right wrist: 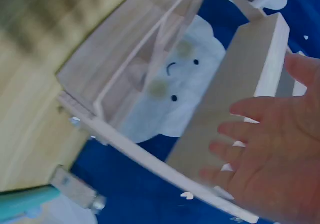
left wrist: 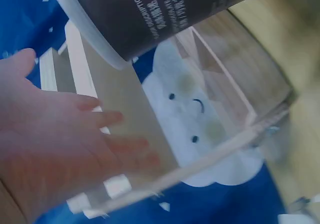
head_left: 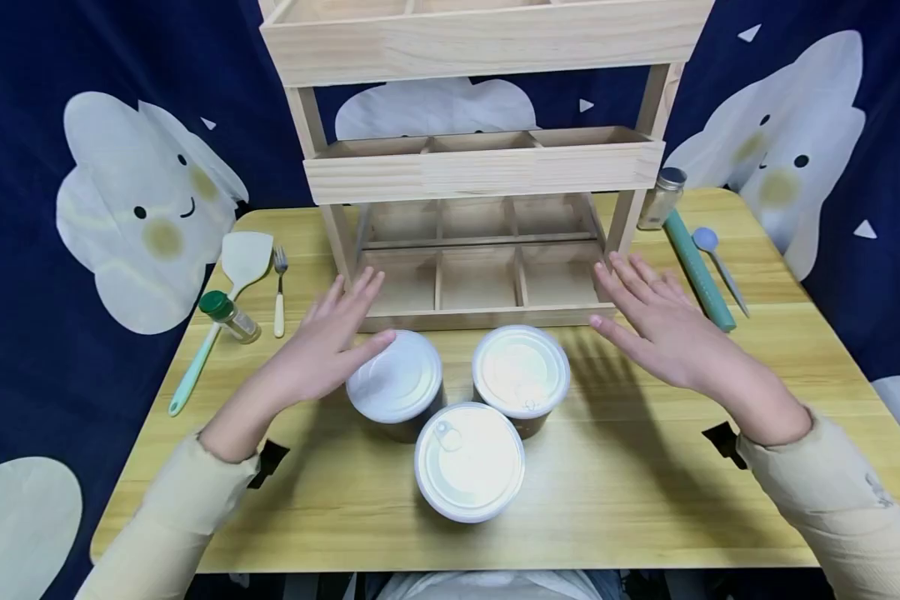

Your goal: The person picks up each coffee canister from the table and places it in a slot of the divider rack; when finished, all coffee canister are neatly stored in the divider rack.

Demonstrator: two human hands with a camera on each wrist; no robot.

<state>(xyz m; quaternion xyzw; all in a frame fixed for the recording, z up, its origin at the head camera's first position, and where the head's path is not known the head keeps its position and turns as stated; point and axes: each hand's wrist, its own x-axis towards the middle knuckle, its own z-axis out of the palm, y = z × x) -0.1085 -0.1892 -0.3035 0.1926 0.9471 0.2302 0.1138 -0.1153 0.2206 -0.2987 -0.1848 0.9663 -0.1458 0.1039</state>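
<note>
Three round canisters with white lids stand grouped at the middle of the table: a left one [head_left: 394,377], a right one [head_left: 521,372] and a front one [head_left: 469,462]. In the left wrist view, a dark canister side [left wrist: 150,13] shows pale print. My left hand [head_left: 330,346], fingers spread, holds nothing; its thumb overlaps the left lid in the head view. My right hand [head_left: 663,329] is likewise spread and holds nothing, to the right of the right canister. Between and beyond both hands rises a wooden tiered rack [head_left: 487,171] with divided trays.
At left lie a white spatula [head_left: 246,258], a fork [head_left: 280,287] and a green-capped shaker [head_left: 228,317]. Right of the rack are a metal-capped shaker [head_left: 662,200], a long teal stick [head_left: 699,271] and a blue spoon [head_left: 708,242]. The table's front edge [head_left: 345,567] is near.
</note>
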